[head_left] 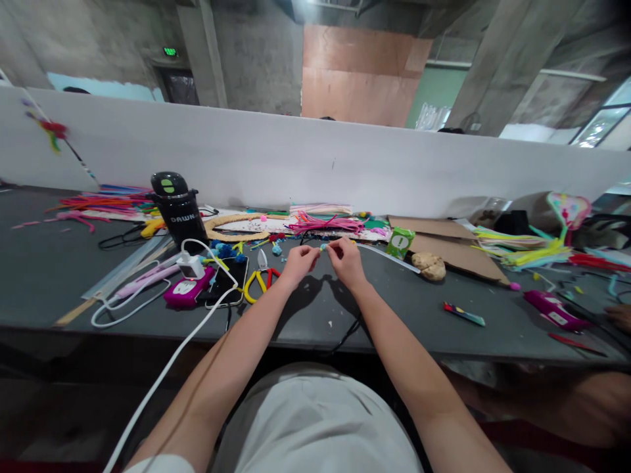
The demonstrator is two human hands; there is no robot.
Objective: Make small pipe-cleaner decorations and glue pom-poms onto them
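Observation:
My left hand (300, 264) and my right hand (347, 261) meet above the middle of the desk, fingertips pinched. Between them shows a small light-blue and yellowish piece (323, 247), too small to make out fully; both hands grip it. Left of my left hand lie pliers (263, 276) with one yellow and one red handle. Just behind that hand is a little light-blue fuzzy piece (277, 249). A translucent stick (389, 257), perhaps a glue stick, extends rightward from behind my right hand.
A black tumbler (178, 213), a phone (227, 282) and a magenta power block (188, 289) with white cables stand at left. Pink pipe cleaners (325, 224) lie at the back. Cardboard (456, 253), a green box (400, 242) and a tan lump (428, 266) are at right. Another person's hand (620, 316) shows at the right edge.

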